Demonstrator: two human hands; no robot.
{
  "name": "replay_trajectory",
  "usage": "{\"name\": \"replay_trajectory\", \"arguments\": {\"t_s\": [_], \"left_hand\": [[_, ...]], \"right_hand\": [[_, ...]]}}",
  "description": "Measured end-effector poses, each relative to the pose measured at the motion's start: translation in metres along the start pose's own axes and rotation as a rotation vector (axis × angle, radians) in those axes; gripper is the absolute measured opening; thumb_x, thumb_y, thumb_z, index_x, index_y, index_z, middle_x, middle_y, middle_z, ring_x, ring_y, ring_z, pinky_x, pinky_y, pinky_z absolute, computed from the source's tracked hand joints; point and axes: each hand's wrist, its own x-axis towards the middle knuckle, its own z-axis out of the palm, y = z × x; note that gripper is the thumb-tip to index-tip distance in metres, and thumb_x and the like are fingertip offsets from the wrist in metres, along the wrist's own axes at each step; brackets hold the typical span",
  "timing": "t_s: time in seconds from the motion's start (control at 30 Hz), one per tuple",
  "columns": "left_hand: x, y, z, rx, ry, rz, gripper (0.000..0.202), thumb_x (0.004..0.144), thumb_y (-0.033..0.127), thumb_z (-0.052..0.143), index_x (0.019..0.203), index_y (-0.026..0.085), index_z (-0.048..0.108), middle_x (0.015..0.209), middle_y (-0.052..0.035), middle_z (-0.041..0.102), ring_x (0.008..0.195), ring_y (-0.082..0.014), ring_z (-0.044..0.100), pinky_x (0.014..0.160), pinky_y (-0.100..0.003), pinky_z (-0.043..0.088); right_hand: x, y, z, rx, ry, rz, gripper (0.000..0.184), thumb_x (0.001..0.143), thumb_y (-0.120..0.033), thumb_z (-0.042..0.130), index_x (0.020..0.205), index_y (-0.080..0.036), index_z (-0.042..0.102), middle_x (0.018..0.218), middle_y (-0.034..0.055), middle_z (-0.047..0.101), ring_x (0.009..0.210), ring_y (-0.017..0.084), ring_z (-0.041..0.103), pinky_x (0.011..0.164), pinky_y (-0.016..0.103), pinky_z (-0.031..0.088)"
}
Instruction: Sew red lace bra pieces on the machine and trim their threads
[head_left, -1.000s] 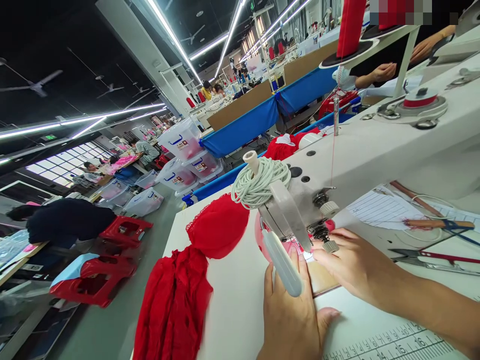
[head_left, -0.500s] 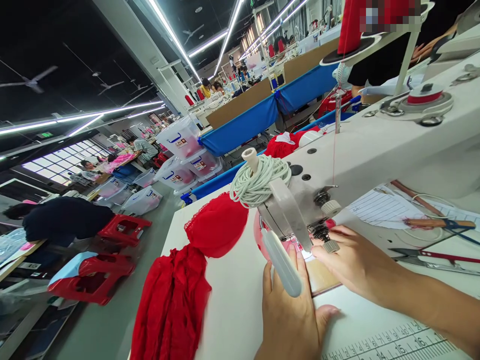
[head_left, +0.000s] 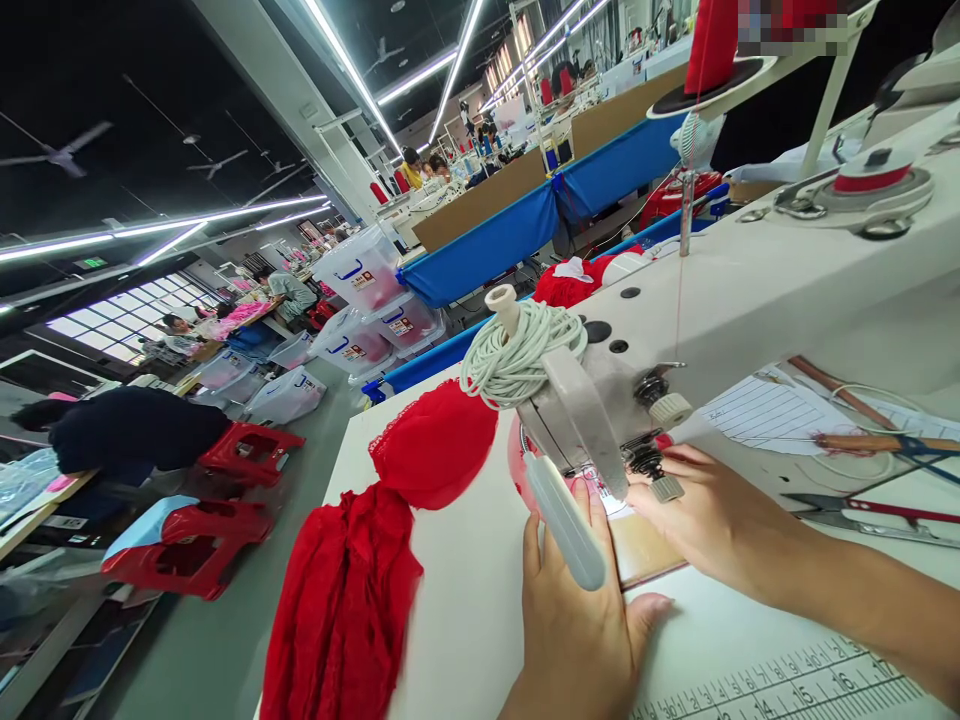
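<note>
A white sewing machine (head_left: 750,280) stands in front of me, a coil of pale elastic cord (head_left: 517,355) hung on its head. My left hand (head_left: 581,610) lies flat on the bed, fingers stretched toward the needle area and thumb apart. The grey lever (head_left: 566,530) passes over its fingers. My right hand (head_left: 724,510) is at the other side of the needle, its fingers bent and partly hidden by the tension knobs (head_left: 664,450). A bit of red fabric (head_left: 663,440) shows at its fingers. Sheer reddish fabric (head_left: 517,465) lies behind the lever.
Red lace pieces (head_left: 352,600) and a red cup-shaped piece (head_left: 439,445) lie on the table's left. At right are scissors (head_left: 862,510), wooden-handled tools (head_left: 862,442) and lined paper (head_left: 772,410). A printed ruler (head_left: 810,690) runs along the front. Red stools (head_left: 187,545) and co-workers are beyond.
The view has shifted slightly, so the machine appears a little further right. Both hands stay in nearly the same places around the needle area.
</note>
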Motion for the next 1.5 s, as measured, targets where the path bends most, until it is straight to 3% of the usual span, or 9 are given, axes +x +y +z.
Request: {"name": "replay_trajectory", "arguments": {"t_s": [0.2,0.43,0.7,0.83,1.1,1.27,1.5], "left_hand": [[-0.001,-0.002,-0.001,-0.015,-0.057,-0.007,0.072,0.089,0.061,0.038,0.136,0.007,0.047,0.142,-0.0148,0.046,0.124,-0.0342,0.045,0.098,-0.048,0.04],[-0.001,-0.003,0.0,0.017,-0.015,0.034,0.073,0.09,0.059,0.038,0.139,0.005,0.042,0.144,-0.0153,0.044,0.126,-0.0345,0.043,0.1,-0.047,0.039],[0.001,-0.004,0.0,-0.037,-0.031,-0.01,0.073,0.088,0.06,0.042,0.137,0.006,0.044,0.141,-0.0157,0.047,0.124,-0.0346,0.045,0.1,-0.049,0.039],[0.001,-0.005,0.0,-0.047,-0.019,-0.01,0.072,0.089,0.06,0.04,0.135,0.004,0.047,0.14,-0.0166,0.049,0.121,-0.0336,0.047,0.101,-0.048,0.038],[0.002,-0.005,0.001,-0.032,0.017,-0.016,0.072,0.089,0.061,0.038,0.135,0.007,0.048,0.138,-0.015,0.051,0.121,-0.0324,0.049,0.101,-0.048,0.036],[0.001,-0.024,0.012,0.11,0.138,0.183,0.076,0.084,0.065,0.046,0.137,0.01,0.046,0.139,-0.0116,0.051,0.121,-0.0309,0.049,0.097,-0.041,0.039],[0.005,-0.038,0.032,0.281,0.271,0.313,0.083,0.082,0.07,0.042,0.138,0.008,0.043,0.129,-0.0134,0.06,0.122,-0.0327,0.049,0.099,-0.045,0.034]], "right_hand": [[0.001,0.0,-0.002,-0.004,-0.016,0.017,0.032,0.074,-0.002,0.045,0.089,-0.016,0.069,0.083,0.0101,0.065,0.087,0.024,0.06,0.079,0.039,0.049],[0.002,-0.001,-0.002,-0.005,-0.016,0.027,0.028,0.072,-0.001,0.044,0.073,-0.018,0.066,0.079,0.0093,0.063,0.09,0.024,0.06,0.081,0.039,0.049],[0.004,0.0,-0.002,0.016,-0.029,0.025,0.029,0.072,-0.001,0.045,0.082,-0.018,0.067,0.083,0.0082,0.064,0.088,0.023,0.06,0.082,0.04,0.048],[0.004,-0.001,-0.004,0.027,-0.029,0.028,0.027,0.073,-0.001,0.045,0.077,-0.019,0.066,0.081,0.008,0.063,0.088,0.023,0.059,0.078,0.038,0.049],[0.011,-0.004,-0.012,0.069,-0.019,0.026,0.024,0.084,-0.008,0.043,0.077,-0.016,0.065,0.081,0.0101,0.062,0.085,0.024,0.058,0.075,0.04,0.049],[0.016,-0.008,-0.02,0.046,-0.049,0.052,0.022,0.086,-0.008,0.044,0.074,-0.018,0.061,0.084,0.0054,0.063,0.084,0.018,0.057,0.075,0.032,0.048],[0.017,-0.008,-0.023,-0.017,-0.065,0.07,0.02,0.083,-0.008,0.049,0.068,-0.019,0.056,0.074,-0.0002,0.059,0.075,0.015,0.053,0.069,0.027,0.045]]}}
